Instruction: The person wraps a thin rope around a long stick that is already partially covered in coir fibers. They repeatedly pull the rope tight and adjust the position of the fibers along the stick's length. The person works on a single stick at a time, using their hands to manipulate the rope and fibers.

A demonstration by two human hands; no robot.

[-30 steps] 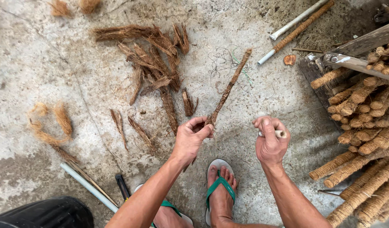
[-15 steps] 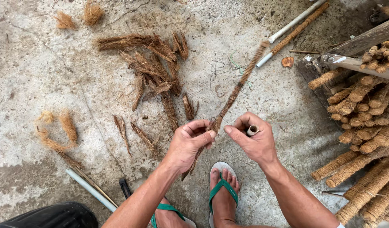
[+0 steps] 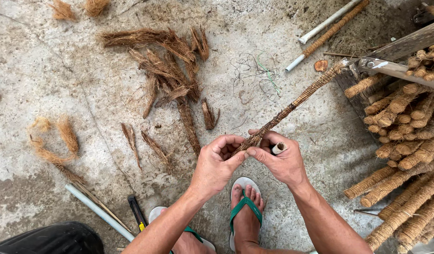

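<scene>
near end of the fibre-wrapped stick [image 3: 292, 106] is buried between my left hand [image 3: 217, 164] and right hand [image 3: 280, 162], can't see where it stops. small pale spool [image 3: 278, 148] mostly covered by my right fingers [image 3: 261, 155]. left foot's sandal [image 3: 188, 233] half hidden under my forearm. stack of wrapped sticks [image 3: 405, 141] runs off the right edge, count unclear. dark bundle [image 3: 47, 240] cut by the bottom edge, can't tell what it is. thin wire tangle [image 3: 254, 70] too fine to make out.
</scene>
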